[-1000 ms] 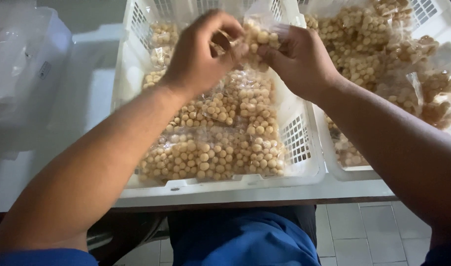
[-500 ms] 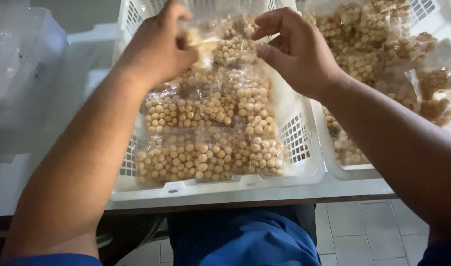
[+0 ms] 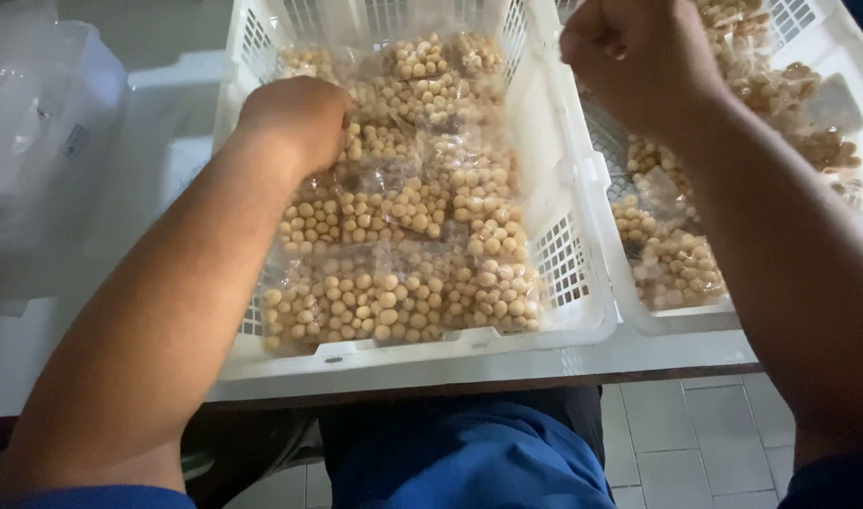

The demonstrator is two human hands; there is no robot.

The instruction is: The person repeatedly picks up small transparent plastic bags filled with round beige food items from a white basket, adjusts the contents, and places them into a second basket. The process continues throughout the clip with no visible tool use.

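A white slotted crate (image 3: 403,363) in front of me is packed with clear bags of small round tan snack balls (image 3: 403,292). My left hand (image 3: 295,123) lies knuckles up on the bags at the crate's upper left. Its fingers are curled down around a small bag of the same balls (image 3: 361,141), and the fingertips are hidden. My right hand (image 3: 639,61) is a closed fist above the inner edge of a second white crate (image 3: 676,320) on the right. Nothing shows inside the fist. That crate holds more bagged snacks (image 3: 676,269).
The two crates sit side by side on a pale table (image 3: 139,160), its front edge close to my lap in blue trousers (image 3: 469,452). A heap of clear plastic (image 3: 35,123) lies at the far left. Tiled floor (image 3: 695,434) shows below right.
Both hands held a small bag up over the left crate. The left hand then carried it down onto the bags there, and the right hand let go and moved right, closing into a fist.
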